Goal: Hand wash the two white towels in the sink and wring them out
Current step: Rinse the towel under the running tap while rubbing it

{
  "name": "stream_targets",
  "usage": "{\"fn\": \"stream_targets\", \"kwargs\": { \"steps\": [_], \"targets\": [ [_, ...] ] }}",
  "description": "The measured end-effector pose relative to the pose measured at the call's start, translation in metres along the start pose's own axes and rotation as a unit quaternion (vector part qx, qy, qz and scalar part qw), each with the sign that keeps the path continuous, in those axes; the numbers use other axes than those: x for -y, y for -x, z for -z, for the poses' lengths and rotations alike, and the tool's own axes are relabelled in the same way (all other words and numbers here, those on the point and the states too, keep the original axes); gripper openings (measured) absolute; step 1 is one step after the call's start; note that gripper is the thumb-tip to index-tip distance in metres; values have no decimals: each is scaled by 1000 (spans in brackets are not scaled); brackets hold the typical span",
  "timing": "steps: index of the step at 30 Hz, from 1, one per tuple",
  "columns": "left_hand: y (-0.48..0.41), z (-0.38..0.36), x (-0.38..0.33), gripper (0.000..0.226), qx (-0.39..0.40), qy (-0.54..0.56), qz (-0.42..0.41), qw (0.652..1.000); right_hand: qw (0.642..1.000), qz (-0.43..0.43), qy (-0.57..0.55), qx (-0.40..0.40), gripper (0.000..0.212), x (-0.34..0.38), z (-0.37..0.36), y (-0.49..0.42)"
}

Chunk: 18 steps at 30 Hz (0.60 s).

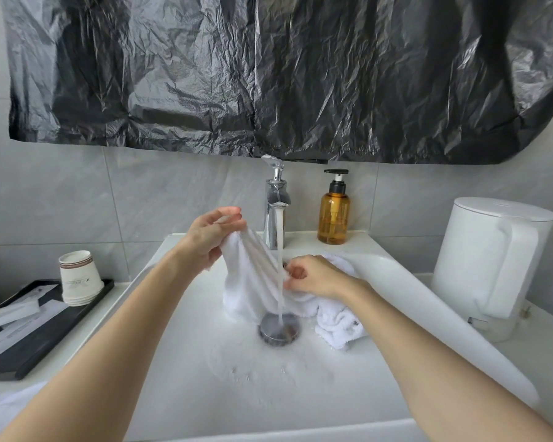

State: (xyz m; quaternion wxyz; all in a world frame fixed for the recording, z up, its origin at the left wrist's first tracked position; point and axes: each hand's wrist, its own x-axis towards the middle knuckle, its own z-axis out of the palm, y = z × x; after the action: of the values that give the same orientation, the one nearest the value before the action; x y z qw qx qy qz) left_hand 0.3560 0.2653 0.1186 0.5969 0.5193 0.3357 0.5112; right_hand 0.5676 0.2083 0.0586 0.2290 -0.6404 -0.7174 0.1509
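Note:
My left hand (209, 236) pinches the top corner of a white towel (253, 279) and lifts it over the white sink (205, 362). My right hand (316, 277) grips the same towel lower down, beside the stream of water running from the chrome faucet (275, 205). A second white towel (339, 323) lies bunched in the basin under my right wrist, right of the metal drain (279, 330). More white towel cloth (339, 261) shows behind my right hand.
An amber pump bottle (333, 215) stands behind the basin. A white kettle (489, 266) sits on the counter at right. At left, a black tray (45, 333) holds stacked paper cups (79, 277) and packets. Black plastic sheeting (284, 74) hangs on the wall above.

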Motion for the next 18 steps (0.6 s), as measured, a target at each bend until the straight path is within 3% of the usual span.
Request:
{"fn": "stream_targets", "kwargs": {
  "steps": [5, 7, 10, 12, 14, 16, 18],
  "targets": [
    [2, 17, -8, 23, -63, -10, -47, 997, 990, 27, -90, -108, 23, 7, 25, 4],
    [2, 24, -9, 23, -33, -35, -42, 998, 977, 37, -90, -187, 19, 17, 38, 3],
    [5, 26, -9, 32, 74, -103, -13, 992, 957, 25, -113, -266, 17, 23, 45, -2],
    [10, 22, -7, 43, 151, -230, -12, 961, 958, 30, -163, -236, 5, 21, 46, -1],
    [12, 16, -5, 41, 178, -355, -16, 918, 969, 54, -184, -155, 18, 18, 47, 4],
    [14, 12, -6, 29, 128, -480, -55, 866, 991, 66, -78, -89, 30, 13, 46, 7],
    [8, 14, -6, 25, 74, -545, -136, 824, 995, 51, -7, -86, 24, 13, 42, 11]
  ]
}}
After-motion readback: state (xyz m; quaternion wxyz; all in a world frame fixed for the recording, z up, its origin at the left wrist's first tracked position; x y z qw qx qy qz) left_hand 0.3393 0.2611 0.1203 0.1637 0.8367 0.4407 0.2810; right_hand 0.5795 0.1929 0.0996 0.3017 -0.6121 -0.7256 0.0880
